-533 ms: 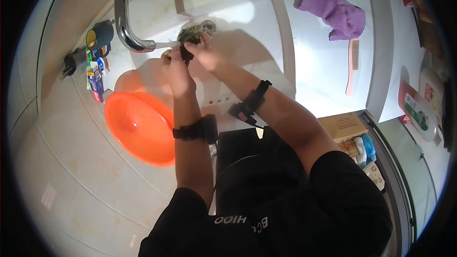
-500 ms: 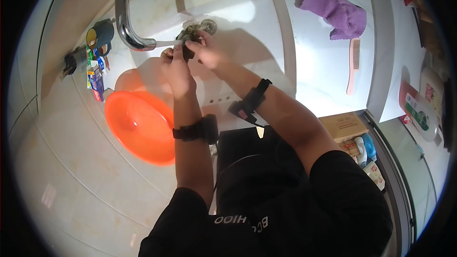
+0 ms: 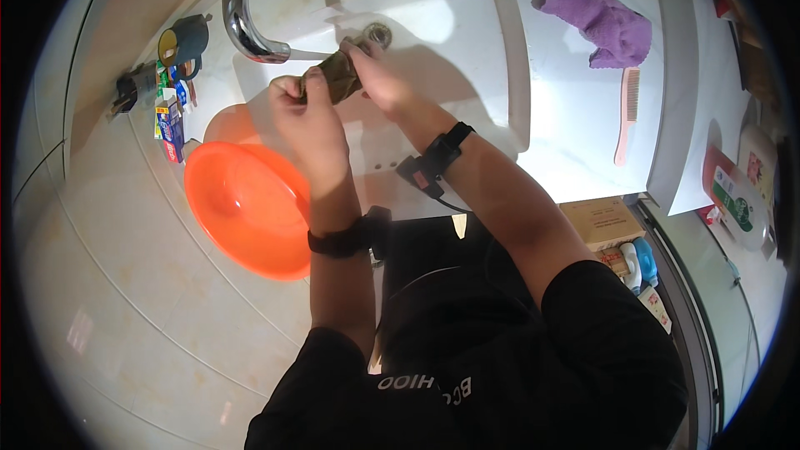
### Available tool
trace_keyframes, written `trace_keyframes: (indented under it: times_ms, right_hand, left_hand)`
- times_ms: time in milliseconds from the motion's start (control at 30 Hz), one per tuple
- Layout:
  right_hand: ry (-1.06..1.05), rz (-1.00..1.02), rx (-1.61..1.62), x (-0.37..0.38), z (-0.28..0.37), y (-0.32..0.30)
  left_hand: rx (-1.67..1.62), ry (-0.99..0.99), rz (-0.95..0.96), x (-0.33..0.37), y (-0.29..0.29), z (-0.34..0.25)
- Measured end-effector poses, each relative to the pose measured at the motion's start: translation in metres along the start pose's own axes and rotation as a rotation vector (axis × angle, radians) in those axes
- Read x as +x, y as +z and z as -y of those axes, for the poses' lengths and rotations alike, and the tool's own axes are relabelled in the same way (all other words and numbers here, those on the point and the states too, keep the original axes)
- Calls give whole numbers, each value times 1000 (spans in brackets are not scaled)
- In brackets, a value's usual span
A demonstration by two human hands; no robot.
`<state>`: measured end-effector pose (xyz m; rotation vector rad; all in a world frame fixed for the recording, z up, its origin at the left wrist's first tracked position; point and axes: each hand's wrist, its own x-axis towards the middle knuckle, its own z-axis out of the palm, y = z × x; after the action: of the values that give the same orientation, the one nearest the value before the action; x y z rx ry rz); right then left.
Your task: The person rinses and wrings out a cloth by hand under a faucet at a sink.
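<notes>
A small olive-brown piece of cloth (image 3: 338, 82) is stretched between my two hands over the white sink (image 3: 513, 58). My left hand (image 3: 315, 129) is closed on its near left end, thumb on top. The far right end is pinched in my right hand (image 3: 379, 82). The cloth lies just below the thin stream of water (image 3: 308, 56) coming from the chrome faucet (image 3: 237, 8). Beyond my right hand is the drain (image 3: 379, 33). The cloth's exact kind cannot be made out.
An orange basin (image 3: 246, 217) stands left of my left forearm. A dark mug (image 3: 185, 40) and toothpaste boxes (image 3: 171, 127) are at the far left. On the right counter lie a purple towel (image 3: 596, 17) and a pink comb (image 3: 625, 117). A cardboard box (image 3: 602, 221) sits below.
Both hands have drawn apart, the left one nearer to me. The cloth, bunched up before, is now spread out flat between them. The view has shifted slightly.
</notes>
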<state>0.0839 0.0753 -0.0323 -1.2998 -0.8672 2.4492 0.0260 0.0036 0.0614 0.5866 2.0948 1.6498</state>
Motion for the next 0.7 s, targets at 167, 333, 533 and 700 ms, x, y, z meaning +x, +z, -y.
trace_keyframes:
  times_ms: [167,333,533,700]
  right_hand:
    - [15,-173,-141,-6,-6,7]
    - [106,-134,-92,-15,-9,6]
    - [-4,-98,44,-25,-14,-3]
    - [-21,-106,124,-37,-5,7]
  left_hand:
    - [-466,-156,-238,0,-3,-21]
    - [-135,130,-197,-1,-14,-12]
    - [68,196,-187,-4,-2,-37]
    - [138,282,-219,-4,-13,-32]
